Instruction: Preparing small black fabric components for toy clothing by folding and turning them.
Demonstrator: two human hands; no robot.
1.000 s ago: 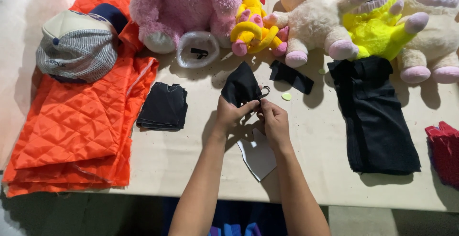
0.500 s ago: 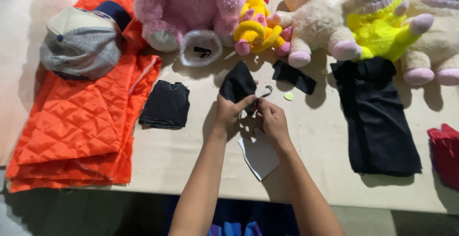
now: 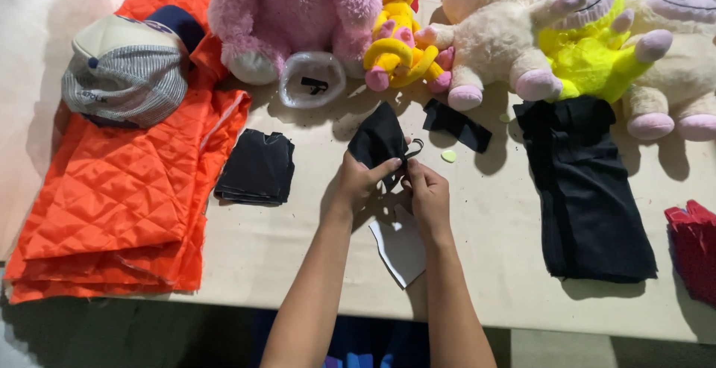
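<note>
1. Two hands meet over the middle of the counter [image 3: 298,263]. The left hand [image 3: 359,181] is curled around a small black fabric piece [image 3: 377,140], thumb on top, and the right hand [image 3: 427,196] is pinching its right edge, where a thin black loop sticks out. So the piece is lifted a bit above the counter, pinned between both hands.
2. Right under the wrists there's a white paper cutout [image 3: 400,249] lying flat, near the front edge.
3. Left of the hands: a folded black cloth [image 3: 257,168], then a big orange quilted sheet [image 3: 127,196] with a striped cap [image 3: 123,73] on it.
4. Right side has a long black fabric stack [image 3: 589,196], and red cloth [image 3: 693,245] at the edge.
5. Just past the hands, a small black strip [image 3: 456,124].
6. Far back, a row of plush toys: a pink one [image 3: 294,10], a yellow one [image 3: 399,40], some cream ones [image 3: 492,32].
</note>
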